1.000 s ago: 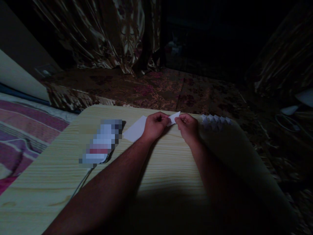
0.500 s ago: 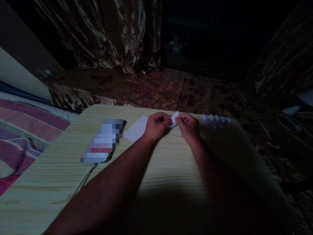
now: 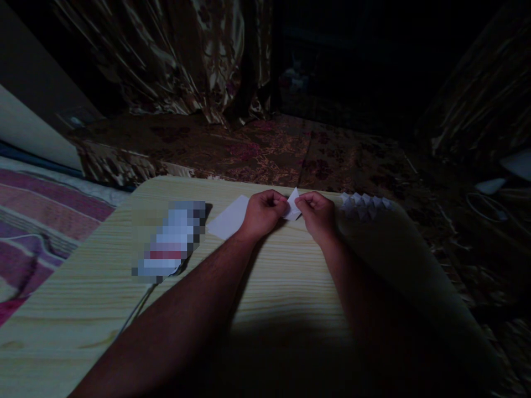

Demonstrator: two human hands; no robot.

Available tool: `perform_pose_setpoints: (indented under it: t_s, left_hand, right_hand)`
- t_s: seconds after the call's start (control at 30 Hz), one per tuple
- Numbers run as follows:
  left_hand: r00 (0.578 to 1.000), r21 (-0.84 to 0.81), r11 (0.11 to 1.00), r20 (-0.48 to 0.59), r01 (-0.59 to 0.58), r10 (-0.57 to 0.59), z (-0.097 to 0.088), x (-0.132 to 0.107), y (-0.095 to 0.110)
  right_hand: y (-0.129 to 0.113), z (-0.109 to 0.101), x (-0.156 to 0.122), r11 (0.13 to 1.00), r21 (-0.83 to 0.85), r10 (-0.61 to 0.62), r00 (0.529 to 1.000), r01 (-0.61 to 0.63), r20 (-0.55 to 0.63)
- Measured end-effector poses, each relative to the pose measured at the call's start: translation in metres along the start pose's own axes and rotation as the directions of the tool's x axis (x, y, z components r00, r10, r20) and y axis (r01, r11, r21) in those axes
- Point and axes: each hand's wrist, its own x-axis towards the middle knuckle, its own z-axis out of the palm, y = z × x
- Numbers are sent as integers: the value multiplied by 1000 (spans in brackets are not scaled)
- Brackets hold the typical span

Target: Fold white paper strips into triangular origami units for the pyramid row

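Note:
My left hand (image 3: 262,213) and my right hand (image 3: 316,215) meet near the far edge of a pale wooden table (image 3: 269,287). Both pinch a small folded piece of white paper (image 3: 293,204) between their fingertips, held just above the tabletop. A flat white paper sheet (image 3: 229,218) lies on the table just left of my left hand. A row of small folded white paper pieces (image 3: 365,203) sits to the right of my right hand, near the table's far right corner.
A blurred-out oblong object (image 3: 172,240) lies on the table's left part with a thin cable (image 3: 135,312) running toward me. Patterned dark fabric (image 3: 265,149) and curtains lie beyond the table. A striped cloth (image 3: 37,221) is at the left.
The folded paper between my fingers has become narrower and stands more upright; my hands have drawn slightly closer together. Nothing else has moved.

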Motion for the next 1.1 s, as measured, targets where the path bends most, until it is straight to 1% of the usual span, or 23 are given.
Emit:
perform_pose_setpoints:
  t_s: [0.1,0.23,0.4,0.7,0.9,1.1]
  left_hand:
    - [1000,15,1000,-3,-6,6,0,-1,1]
    - [999,45,998,-2,-41,41,-1,-1,1]
    - [999,41,998,7,-42,42,-2,-1,2]
    - [999,71,996,0,-46,46,-1,-2,1]
    - [997,74,996,-48,-55,59,-1,-1,-1]
    - [985,195,973,-100,-121,142,0,-3,3]
  right_hand:
    - [-2,0,0,1000,-18,-10,1000,10,-3]
    - [-3,0,-1,1000,-29,-8,1000,8,1]
    - [-1,0,-1,1000,10,-13,1000,13,9]
    - [-4,-1,-1,1000,-11,-17,1000,18,10]
    - [-7,1,-2,1000,-28,-6,1000,7,24]
    - [-6,3,-5,997,-66,-30,999,32,34]
